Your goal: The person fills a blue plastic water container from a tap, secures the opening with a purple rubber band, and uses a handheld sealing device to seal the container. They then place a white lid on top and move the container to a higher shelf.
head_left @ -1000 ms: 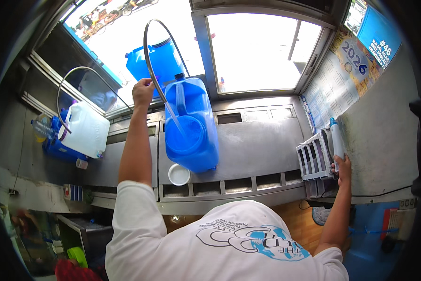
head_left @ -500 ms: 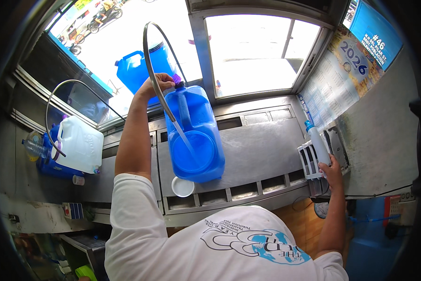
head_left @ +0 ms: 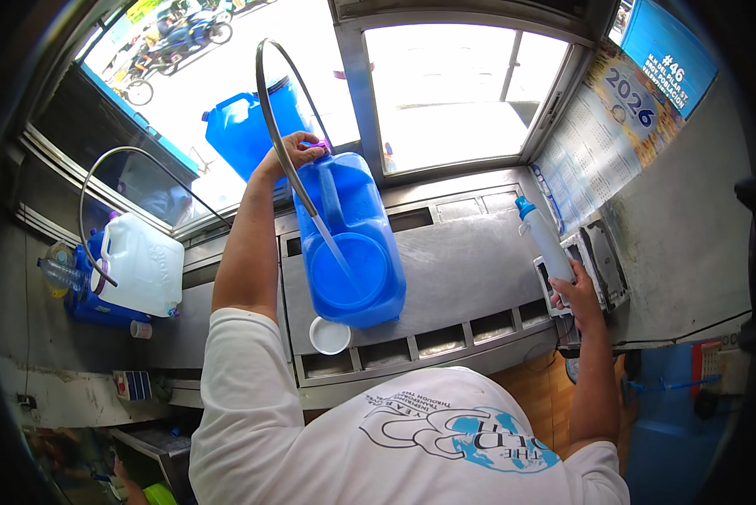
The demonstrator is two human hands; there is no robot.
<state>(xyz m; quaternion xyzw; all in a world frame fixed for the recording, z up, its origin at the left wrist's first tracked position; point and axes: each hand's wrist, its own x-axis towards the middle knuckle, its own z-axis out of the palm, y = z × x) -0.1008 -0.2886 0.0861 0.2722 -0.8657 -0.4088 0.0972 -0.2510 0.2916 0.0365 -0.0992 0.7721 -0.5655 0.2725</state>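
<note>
A large translucent blue water jug (head_left: 382, 223) lies on the steel counter, its wide round mouth facing up. From the curved metal hose (head_left: 270, 109), a stream of water runs into that mouth. My left hand (head_left: 292, 156) pinches a small purple cap (head_left: 321, 149) at the jug's far spout; whether it is seated is partly hidden by my fingers. At the right, my right hand (head_left: 577, 295) wraps round the lower end of a whitish bottle with a blue top (head_left: 550, 244), holding it tilted above a rack. Beside the jug's near end lies a white round lid (head_left: 329, 335).
Another blue jug (head_left: 236, 135) stands by the window. On the left, a white jug (head_left: 146, 265) sits under a second hose (head_left: 92, 185), beside a clear plastic bottle (head_left: 61, 273). A white rack (head_left: 546, 273) is fixed near the right wall. Slots line the steel counter's (head_left: 471, 261) edges.
My left hand has brought the purple cap down onto the spout. My right hand has raised the bottle from the rack and moved it slightly left. Water keeps running.
</note>
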